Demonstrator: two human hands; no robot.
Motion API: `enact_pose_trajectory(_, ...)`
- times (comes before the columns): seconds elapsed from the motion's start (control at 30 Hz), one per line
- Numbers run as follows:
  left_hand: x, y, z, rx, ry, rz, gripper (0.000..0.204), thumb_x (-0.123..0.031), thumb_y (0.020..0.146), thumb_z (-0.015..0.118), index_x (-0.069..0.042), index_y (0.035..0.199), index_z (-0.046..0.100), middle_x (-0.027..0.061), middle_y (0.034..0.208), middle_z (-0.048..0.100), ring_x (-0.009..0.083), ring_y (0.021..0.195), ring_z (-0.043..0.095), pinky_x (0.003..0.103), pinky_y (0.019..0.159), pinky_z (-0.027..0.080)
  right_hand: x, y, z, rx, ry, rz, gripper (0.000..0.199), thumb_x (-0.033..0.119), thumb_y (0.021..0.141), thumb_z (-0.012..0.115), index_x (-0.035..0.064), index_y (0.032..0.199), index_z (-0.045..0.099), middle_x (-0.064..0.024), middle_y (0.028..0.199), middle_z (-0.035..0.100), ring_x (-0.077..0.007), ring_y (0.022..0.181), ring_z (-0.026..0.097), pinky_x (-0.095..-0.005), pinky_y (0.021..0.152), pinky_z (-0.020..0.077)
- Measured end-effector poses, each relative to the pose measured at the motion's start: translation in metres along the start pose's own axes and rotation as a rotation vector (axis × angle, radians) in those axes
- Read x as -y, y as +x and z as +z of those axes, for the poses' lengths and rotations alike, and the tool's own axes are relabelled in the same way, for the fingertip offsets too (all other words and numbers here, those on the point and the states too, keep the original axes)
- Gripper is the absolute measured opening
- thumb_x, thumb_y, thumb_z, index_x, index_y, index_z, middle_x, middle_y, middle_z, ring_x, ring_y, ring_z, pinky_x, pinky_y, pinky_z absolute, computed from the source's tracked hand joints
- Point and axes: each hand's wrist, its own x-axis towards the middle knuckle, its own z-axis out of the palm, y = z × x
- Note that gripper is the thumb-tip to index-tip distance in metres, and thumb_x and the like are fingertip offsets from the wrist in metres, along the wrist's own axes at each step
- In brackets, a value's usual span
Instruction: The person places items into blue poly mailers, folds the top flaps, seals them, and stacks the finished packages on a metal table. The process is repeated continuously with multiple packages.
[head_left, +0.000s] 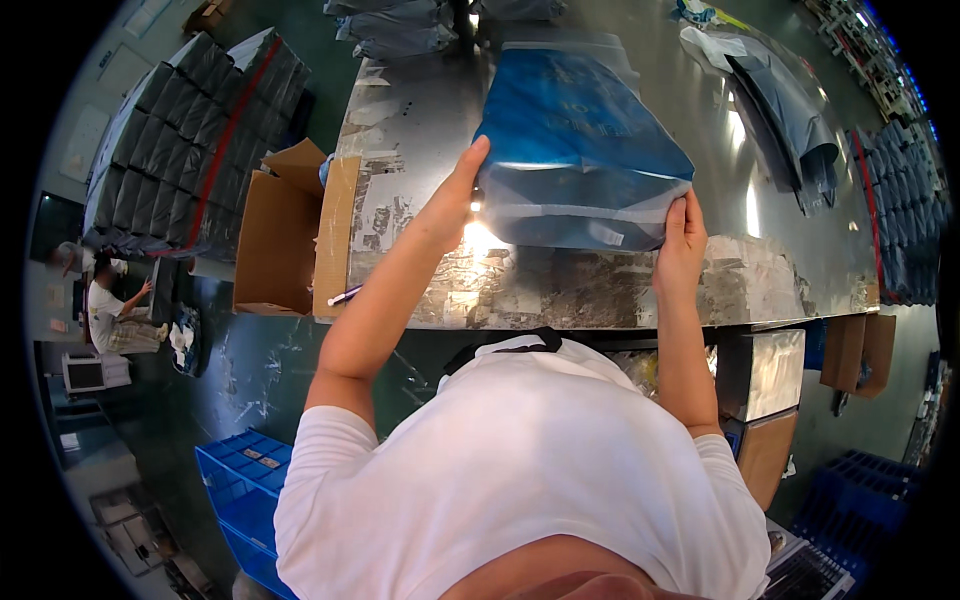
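A clear plastic bag (570, 222) with something flat and blue (570, 110) inside lies over the metal-topped table in front of me. My left hand (463, 195) grips its left edge; the thumb shows, and the other fingers are mostly hidden beneath. At the near right corner my right hand (682, 235) is closed on the bag, thumb and fingers pinching the film. The near end of the bag is see-through, with a pale band across it and a small white label. What the blue content is, I cannot tell.
Grey plastic sheets (785, 120) lie at the table's right (720, 270). An open cardboard box (275, 240) stands against its left edge. Stacked grey packages (190, 140) rise at far left; a person (115, 305) works there. Blue crates (245, 490) stand lower left.
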Motion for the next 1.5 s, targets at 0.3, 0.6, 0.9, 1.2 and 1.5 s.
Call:
enact_pose_trajectory(0.3, 0.014, 0.0, -0.015, 0.091, 0.04, -0.032, 0.073, -0.058, 0.079, 0.046, -0.005, 0.128, 0.035, 0.0143, 0.122, 0.046, 0.0248, 0.113, 0.045, 0.038, 0.093, 0.036, -0.014, -0.025, 0.006, -0.113, 0.098, 0.05, 0.039, 0.021, 0.094, 0.038, -0.0012, 0.126, 0.038, -0.0082, 0.122, 0.046, -0.0134, 0.109, 0.043, -0.0267, 0.093, 0.0331)
enact_pose_trajectory(0.6, 0.19, 0.011, -0.07, 0.06, 0.187, -0.157, 0.067, -0.035, 0.089, 0.036, -0.003, 0.138, 0.002, 0.0158, 0.143, 0.012, 0.0257, 0.132, 0.013, 0.034, 0.106, 0.011, -0.139, -0.136, -0.07, -0.194, -0.173, 0.46, 0.039, 0.03, 0.093, 0.034, 0.0016, 0.118, 0.045, -0.0089, 0.118, 0.047, -0.0171, 0.111, 0.043, -0.0286, 0.093, 0.0332)
enact_pose_trajectory(0.9, 0.194, 0.045, -0.043, 0.156, -0.257, -0.212, 0.057, -0.045, 0.091, 0.031, -0.006, 0.133, 0.026, 0.0114, 0.125, 0.043, 0.0211, 0.109, 0.046, 0.031, 0.091, 0.04, -0.145, -0.041, -0.04, 0.071, 0.099, 0.751, 0.051, 0.033, 0.09, 0.045, 0.0026, 0.129, 0.033, -0.0114, 0.122, 0.046, -0.0209, 0.109, 0.047, -0.0331, 0.092, 0.0379)
enact_pose_trajectory(1.2, 0.245, -0.045, -0.047, 0.041, -0.323, -0.215, 0.055, -0.044, 0.093, 0.029, -0.004, 0.13, 0.033, 0.0118, 0.123, 0.045, 0.0221, 0.109, 0.046, 0.032, 0.093, 0.039, -0.127, -0.145, -0.053, -0.003, 0.202, 0.756, 0.048, 0.028, 0.09, 0.044, -0.0008, 0.127, 0.034, -0.0118, 0.119, 0.048, -0.0211, 0.106, 0.048, -0.0318, 0.089, 0.0397)
enact_pose_trajectory(1.5, 0.239, -0.048, -0.065, -0.237, 0.147, 0.273, 0.041, -0.024, 0.095, 0.032, 0.002, 0.125, 0.039, 0.0114, 0.129, 0.04, 0.022, 0.118, 0.039, 0.033, 0.101, 0.027, -0.134, -0.126, -0.09, 0.022, -0.775, 0.441, 0.024, 0.02, 0.088, 0.047, 0.001, 0.076, 0.056, -0.003, 0.064, 0.053, -0.0104, 0.06, 0.049, -0.0247, 0.055, 0.0396)
